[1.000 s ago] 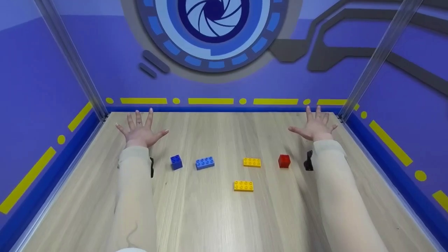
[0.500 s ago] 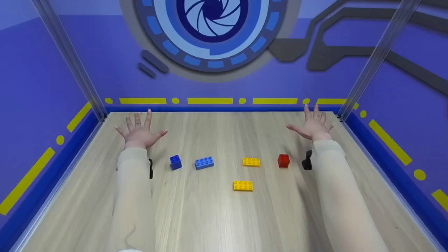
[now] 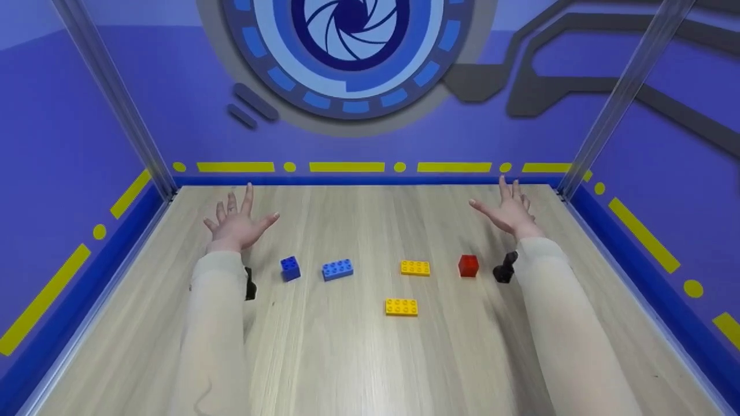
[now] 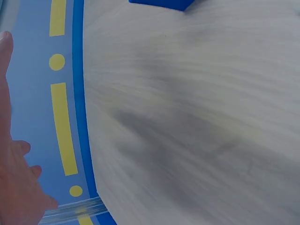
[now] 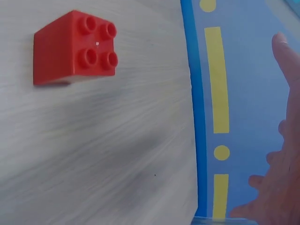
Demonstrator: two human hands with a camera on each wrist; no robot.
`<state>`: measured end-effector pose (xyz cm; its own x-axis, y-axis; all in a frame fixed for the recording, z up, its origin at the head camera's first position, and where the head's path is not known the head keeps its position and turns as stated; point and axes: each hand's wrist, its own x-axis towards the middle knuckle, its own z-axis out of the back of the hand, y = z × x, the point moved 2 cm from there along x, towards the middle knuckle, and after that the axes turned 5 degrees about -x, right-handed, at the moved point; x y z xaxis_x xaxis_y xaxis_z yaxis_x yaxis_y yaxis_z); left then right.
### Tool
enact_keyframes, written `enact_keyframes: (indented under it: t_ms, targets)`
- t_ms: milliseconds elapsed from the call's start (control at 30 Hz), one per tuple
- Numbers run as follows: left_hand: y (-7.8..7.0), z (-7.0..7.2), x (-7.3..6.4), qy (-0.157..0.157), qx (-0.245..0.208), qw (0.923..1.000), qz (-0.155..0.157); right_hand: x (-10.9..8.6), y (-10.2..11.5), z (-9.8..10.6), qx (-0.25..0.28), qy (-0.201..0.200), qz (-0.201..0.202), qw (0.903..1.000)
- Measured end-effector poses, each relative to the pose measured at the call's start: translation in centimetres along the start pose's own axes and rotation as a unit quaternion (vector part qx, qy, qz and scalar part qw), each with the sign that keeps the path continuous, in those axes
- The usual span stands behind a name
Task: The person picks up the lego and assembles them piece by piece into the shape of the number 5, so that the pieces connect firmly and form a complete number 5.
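My left hand (image 3: 236,227) is raised over the far left of the table, fingers spread and holding nothing. Nearest to it stands a small dark blue toy brick (image 3: 291,268), and right of that lies a longer blue brick (image 3: 337,270). On the far right my right hand (image 3: 510,212) also has its fingers spread, with nothing in it. A red brick (image 3: 468,266) stands nearest to that hand; its studs show in the right wrist view. Between the blue and red bricks lies a yellow brick (image 3: 415,268), and a second yellow brick (image 3: 401,307) is closer to me.
The wooden table (image 3: 347,358) is bounded by a blue-purple back wall (image 3: 358,150) and side walls with yellow dashes. Metal posts (image 3: 627,98) rise at the two back corners. A black wrist mount (image 3: 504,268) sticks out inward from the right sleeve.
Both hands have turned slightly, and the right hand has shifted a little left. The left hand's fingers have moved slightly right. The bricks have stayed in place.
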<state>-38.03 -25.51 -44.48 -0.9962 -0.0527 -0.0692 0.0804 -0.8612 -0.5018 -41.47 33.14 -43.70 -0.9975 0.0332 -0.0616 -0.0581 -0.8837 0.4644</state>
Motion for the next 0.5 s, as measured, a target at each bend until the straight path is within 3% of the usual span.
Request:
enact_keyframes:
  t_ms: [267, 400, 500]
  targets:
    - [0.5, -1.3, -0.4, 0.002, -0.080, 0.9967, -0.011, -0.5, -0.6, -1.2, 0.106, -0.006, 0.017, 0.9942]
    - [0.8, -1.9, -0.7, 0.001, -0.124, 0.9922, -0.018, -0.8, -0.5, -1.9, 0.174, -0.031, 0.045, 0.9832]
    - [0.8, -2.2, -0.9, -0.011, -0.154, 0.9874, -0.033, -1.1, -0.5, -2.4, 0.231, -0.045, 0.068, 0.9695]
